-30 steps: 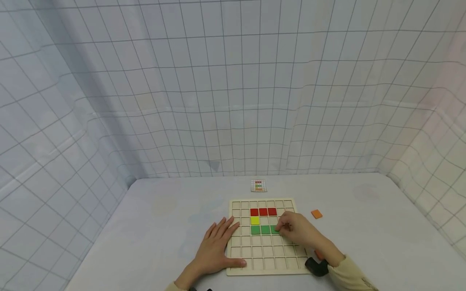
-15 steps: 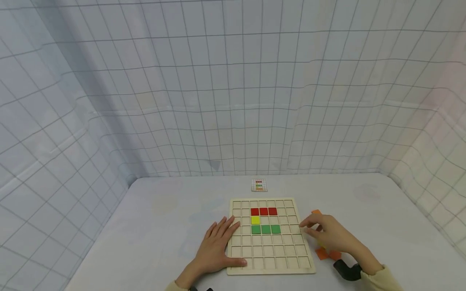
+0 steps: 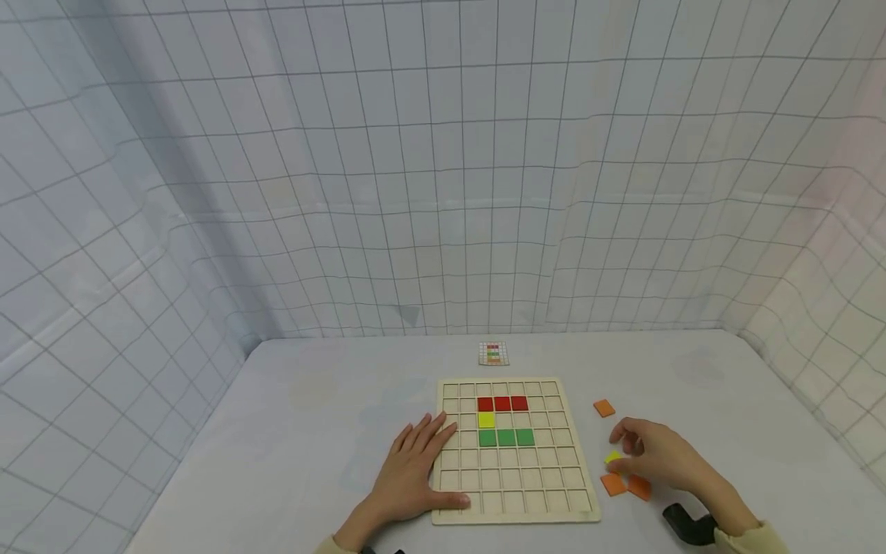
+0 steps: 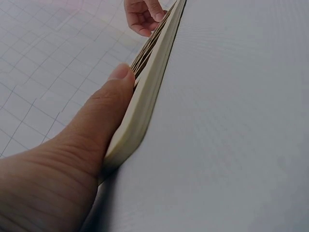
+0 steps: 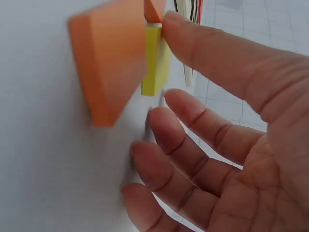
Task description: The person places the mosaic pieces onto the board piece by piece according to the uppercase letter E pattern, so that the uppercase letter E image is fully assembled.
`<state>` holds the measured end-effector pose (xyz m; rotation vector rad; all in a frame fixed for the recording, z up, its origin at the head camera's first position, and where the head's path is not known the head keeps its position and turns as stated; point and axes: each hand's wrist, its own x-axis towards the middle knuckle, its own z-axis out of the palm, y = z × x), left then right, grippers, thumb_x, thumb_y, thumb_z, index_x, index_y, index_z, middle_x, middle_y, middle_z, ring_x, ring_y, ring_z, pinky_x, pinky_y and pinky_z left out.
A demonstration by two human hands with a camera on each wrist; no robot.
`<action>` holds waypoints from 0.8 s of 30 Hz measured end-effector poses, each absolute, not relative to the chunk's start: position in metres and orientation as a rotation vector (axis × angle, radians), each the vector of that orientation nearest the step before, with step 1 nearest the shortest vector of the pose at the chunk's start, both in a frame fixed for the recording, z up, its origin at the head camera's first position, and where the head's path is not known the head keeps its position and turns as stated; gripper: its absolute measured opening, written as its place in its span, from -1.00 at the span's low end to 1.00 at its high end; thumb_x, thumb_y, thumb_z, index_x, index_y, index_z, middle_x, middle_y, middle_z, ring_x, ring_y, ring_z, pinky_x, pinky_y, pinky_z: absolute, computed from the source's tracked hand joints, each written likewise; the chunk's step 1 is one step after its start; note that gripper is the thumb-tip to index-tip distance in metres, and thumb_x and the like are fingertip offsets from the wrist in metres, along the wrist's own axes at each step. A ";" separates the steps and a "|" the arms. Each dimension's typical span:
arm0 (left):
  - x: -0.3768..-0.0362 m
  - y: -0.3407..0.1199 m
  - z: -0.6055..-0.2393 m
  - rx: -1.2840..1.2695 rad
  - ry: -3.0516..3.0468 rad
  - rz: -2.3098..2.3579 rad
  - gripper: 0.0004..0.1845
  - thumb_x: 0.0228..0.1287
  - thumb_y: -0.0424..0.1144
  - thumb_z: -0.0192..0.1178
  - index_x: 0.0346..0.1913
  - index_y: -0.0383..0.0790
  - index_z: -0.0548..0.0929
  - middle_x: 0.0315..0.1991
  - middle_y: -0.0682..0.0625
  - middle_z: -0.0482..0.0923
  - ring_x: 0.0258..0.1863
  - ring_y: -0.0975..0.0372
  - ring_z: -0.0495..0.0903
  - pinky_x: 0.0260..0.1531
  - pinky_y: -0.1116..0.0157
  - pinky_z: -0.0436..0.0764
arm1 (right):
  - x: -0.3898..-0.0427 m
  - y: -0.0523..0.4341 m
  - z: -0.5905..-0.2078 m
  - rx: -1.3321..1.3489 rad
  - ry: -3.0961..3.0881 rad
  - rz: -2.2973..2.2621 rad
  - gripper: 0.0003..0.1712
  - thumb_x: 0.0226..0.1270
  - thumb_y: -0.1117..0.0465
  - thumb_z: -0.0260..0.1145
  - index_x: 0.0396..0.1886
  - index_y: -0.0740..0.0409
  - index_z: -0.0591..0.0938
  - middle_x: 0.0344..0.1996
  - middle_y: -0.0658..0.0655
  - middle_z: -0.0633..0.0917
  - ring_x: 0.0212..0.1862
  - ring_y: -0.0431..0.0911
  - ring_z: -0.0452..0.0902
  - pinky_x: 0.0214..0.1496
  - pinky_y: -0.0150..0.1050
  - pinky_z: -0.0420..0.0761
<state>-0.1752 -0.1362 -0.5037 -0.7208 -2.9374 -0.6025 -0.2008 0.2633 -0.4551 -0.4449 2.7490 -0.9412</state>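
My left hand (image 3: 407, 471) lies with fingers spread on the left edge of a pale gridded board (image 3: 511, 502), its thumb over the near left corner. In the left wrist view that thumb (image 4: 99, 113) rests along the board's rim. Set in the board are three red tiles (image 3: 501, 404), one yellow tile (image 3: 487, 420) and three green tiles (image 3: 507, 438). Right of the board, my right hand (image 3: 661, 455) is over a loose yellow tile (image 3: 612, 457). The right wrist view has the thumb tip right at this yellow tile (image 5: 153, 63), the fingertips below it spread apart.
Loose orange tiles lie nearby: one farther back (image 3: 604, 408), two (image 3: 613, 484) close to the right hand. A small card (image 3: 493, 353) printed with a coloured grid pattern lies beyond the board. White gridded cloth (image 3: 443, 192) hangs behind and at both sides of the white table (image 3: 311, 431).
My right hand has left the rightmost green tile on the board and moved right, down to the loose yellow tile. The left hand has stayed in place.
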 end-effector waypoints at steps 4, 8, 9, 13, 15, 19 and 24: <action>-0.175 -0.136 -0.504 -0.719 -2.942 -0.597 0.15 -0.14 0.62 0.02 0.48 0.01 0.14 0.49 0.02 -0.04 0.45 0.08 -0.14 0.31 -0.06 -0.10 | -0.205 0.266 -0.457 -0.401 2.772 -0.930 -0.60 -0.03 0.03 0.54 -0.32 0.08 0.55 -0.54 -0.03 0.45 -0.52 -0.16 0.35 -0.52 -0.31 0.32; -0.175 -0.136 -0.505 -0.717 -2.939 -0.589 0.15 -0.14 0.62 0.02 0.48 0.01 0.14 0.48 0.03 -0.04 0.45 0.08 -0.14 0.32 -0.06 -0.10 | -0.209 0.264 -0.458 -0.330 2.847 -0.865 -0.65 -0.01 0.01 0.52 -0.41 0.05 0.55 -0.59 -0.04 0.45 -0.54 -0.16 0.32 -0.52 -0.30 0.29; -0.175 -0.136 -0.504 -0.718 -2.937 -0.588 0.15 -0.14 0.62 0.02 0.48 0.01 0.14 0.48 0.03 -0.04 0.45 0.08 -0.14 0.32 -0.06 -0.10 | -0.210 0.263 -0.458 -0.315 2.865 -0.849 -0.65 0.00 -0.01 0.52 -0.43 0.05 0.55 -0.59 -0.05 0.45 -0.54 -0.16 0.32 -0.52 -0.30 0.29; -0.175 -0.137 -0.503 -0.721 -2.932 -0.596 0.14 -0.13 0.61 0.02 0.48 0.00 0.14 0.48 0.02 -0.03 0.45 0.07 -0.13 0.31 -0.07 -0.10 | -0.208 0.256 -0.457 -0.313 2.902 -0.857 -0.66 0.01 -0.01 0.51 -0.45 0.06 0.56 -0.58 -0.06 0.47 -0.52 -0.15 0.34 -0.50 -0.28 0.32; -0.174 -0.137 -0.503 -0.720 -2.932 -0.599 0.14 -0.13 0.61 0.02 0.48 0.00 0.14 0.48 0.02 -0.03 0.45 0.07 -0.13 0.31 -0.07 -0.10 | -0.207 0.252 -0.457 -0.328 2.891 -0.885 -0.67 0.01 0.02 0.51 -0.44 0.07 0.55 -0.56 -0.05 0.47 -0.50 -0.15 0.35 -0.48 -0.27 0.34; -0.174 -0.137 -0.502 -0.724 -2.930 -0.605 0.14 -0.13 0.60 0.03 0.48 0.00 0.14 0.48 0.02 -0.04 0.45 0.07 -0.13 0.31 -0.07 -0.10 | -0.209 0.248 -0.460 -0.386 2.840 -0.959 -0.67 0.02 0.11 0.52 -0.40 0.09 0.52 -0.52 -0.03 0.47 -0.46 -0.14 0.37 -0.45 -0.28 0.39; -0.173 -0.136 -0.501 -0.728 -2.932 -0.610 0.13 -0.12 0.59 0.05 0.48 0.00 0.14 0.48 0.02 -0.03 0.45 0.07 -0.13 0.31 -0.06 -0.09 | -0.210 0.248 -0.463 -0.442 2.823 -1.023 -0.67 0.03 0.18 0.51 -0.35 0.10 0.50 -0.46 -0.03 0.51 -0.41 -0.14 0.43 -0.40 -0.29 0.47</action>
